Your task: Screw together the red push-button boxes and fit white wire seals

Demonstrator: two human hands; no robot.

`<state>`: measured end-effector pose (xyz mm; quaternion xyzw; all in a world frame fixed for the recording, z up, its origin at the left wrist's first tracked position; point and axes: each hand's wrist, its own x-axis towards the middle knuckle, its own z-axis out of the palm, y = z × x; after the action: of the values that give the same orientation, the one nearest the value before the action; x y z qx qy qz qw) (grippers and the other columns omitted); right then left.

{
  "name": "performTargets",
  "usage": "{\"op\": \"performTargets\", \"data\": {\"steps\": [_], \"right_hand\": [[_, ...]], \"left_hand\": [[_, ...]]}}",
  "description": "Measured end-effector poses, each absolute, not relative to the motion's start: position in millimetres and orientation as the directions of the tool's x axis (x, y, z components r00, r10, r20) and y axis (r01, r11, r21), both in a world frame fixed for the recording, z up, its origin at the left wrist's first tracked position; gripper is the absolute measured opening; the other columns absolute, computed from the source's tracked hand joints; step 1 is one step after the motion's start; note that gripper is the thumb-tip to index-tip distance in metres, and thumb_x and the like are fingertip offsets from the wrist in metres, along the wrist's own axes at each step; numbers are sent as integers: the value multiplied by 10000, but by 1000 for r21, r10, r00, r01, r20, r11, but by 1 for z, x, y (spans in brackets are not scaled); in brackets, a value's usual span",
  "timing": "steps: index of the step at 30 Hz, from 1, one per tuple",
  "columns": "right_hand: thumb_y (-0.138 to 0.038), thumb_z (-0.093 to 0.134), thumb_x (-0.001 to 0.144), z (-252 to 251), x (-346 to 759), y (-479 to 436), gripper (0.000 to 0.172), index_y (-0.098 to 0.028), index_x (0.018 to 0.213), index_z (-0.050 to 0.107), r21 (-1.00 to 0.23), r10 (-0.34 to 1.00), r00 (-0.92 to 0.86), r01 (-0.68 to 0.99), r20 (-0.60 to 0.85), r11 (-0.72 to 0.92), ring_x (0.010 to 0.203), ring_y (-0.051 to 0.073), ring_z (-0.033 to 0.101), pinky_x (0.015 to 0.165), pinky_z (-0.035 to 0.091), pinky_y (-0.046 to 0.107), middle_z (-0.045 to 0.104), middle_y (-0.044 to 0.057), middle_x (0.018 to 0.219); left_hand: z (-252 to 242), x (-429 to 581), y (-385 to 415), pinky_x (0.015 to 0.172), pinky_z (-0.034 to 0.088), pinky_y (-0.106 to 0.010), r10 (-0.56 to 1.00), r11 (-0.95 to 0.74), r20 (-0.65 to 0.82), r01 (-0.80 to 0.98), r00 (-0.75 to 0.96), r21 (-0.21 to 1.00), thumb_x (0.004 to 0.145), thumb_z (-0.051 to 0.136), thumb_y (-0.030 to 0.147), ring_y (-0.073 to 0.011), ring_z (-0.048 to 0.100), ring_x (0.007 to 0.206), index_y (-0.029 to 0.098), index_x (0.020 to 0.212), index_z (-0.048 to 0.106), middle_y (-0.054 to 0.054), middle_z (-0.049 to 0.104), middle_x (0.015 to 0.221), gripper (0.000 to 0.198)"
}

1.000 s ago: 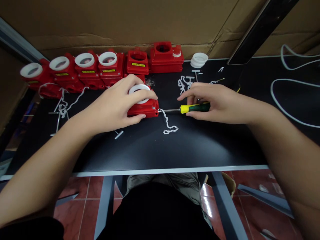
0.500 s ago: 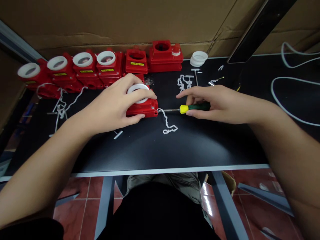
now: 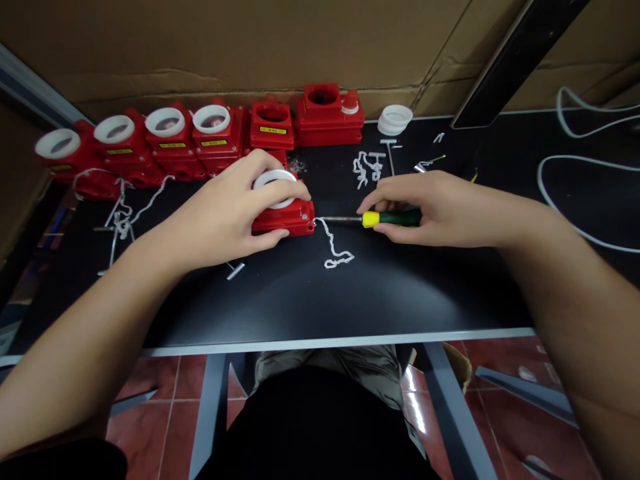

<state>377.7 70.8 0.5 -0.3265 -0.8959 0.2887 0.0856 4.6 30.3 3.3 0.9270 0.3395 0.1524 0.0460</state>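
Observation:
My left hand [image 3: 227, 207] is wrapped over a red housing [image 3: 290, 219] with a white ring [image 3: 275, 179] on top, pressing it on the black table. In my right hand [image 3: 430, 207] is a screwdriver [image 3: 371, 219] with a yellow and dark green handle. Its shaft points left, and the tip is at the right side of the housing, beside the end of a white chain [image 3: 336, 253]. That chain lies loosely on the table. The exact contact of tip and housing is too small to tell.
Several red housings [image 3: 170, 143] stand in a row at the back left. White rings [image 3: 395, 119] are stacked at the back, near metal T-shaped pieces [image 3: 389, 152] and another chain [image 3: 361, 170]. A white cable [image 3: 560, 213] curves at the right; the table's front edge [image 3: 340, 342] is near my body.
The fingers of my right hand have drawn in around the screwdriver, which has shifted very slightly right. My left hand keeps its hold on the housing.

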Motion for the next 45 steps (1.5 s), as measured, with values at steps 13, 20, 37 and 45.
{"op": "performTargets", "data": {"steps": [13,20,37,45], "right_hand": [[-488,679,965,-2,376,70,424,-244,1293,794,-451,645,-763,592,-46,668,909,284,712,790,531,446,790,108,1100],[-680,646,1083,27,383,70,447,-307,838,673,-459,797,-563,661,219,594,865,309,688,869,506,507,746,88,899],[-443,577,1114,27,392,78,287,-299,989,792,-472,859,-176,773,481,422,848,322,664,897,543,545,788,143,977],[-423,598,1073,22,383,74,246,-293,923,743,-525,865,-118,752,487,398,743,305,636,808,508,508,706,102,791]], "left_hand": [[7,14,17,1279,548,-741,617,-772,380,624,689,123,1041,829,280,-483,612,1541,306,1453,735,-175,659,1565,423],[9,33,-3,867,571,-440,352,-910,472,413,808,-28,1098,742,144,-248,749,906,274,1167,770,-8,853,1000,150],[2,38,-7,1180,506,-630,488,-831,410,554,770,-52,1160,664,196,-330,768,1148,245,1148,784,-62,891,1187,131],[10,39,-14,950,577,-470,348,-923,464,384,814,18,1129,702,116,-277,806,1061,241,1183,737,-39,886,1076,141]]}}
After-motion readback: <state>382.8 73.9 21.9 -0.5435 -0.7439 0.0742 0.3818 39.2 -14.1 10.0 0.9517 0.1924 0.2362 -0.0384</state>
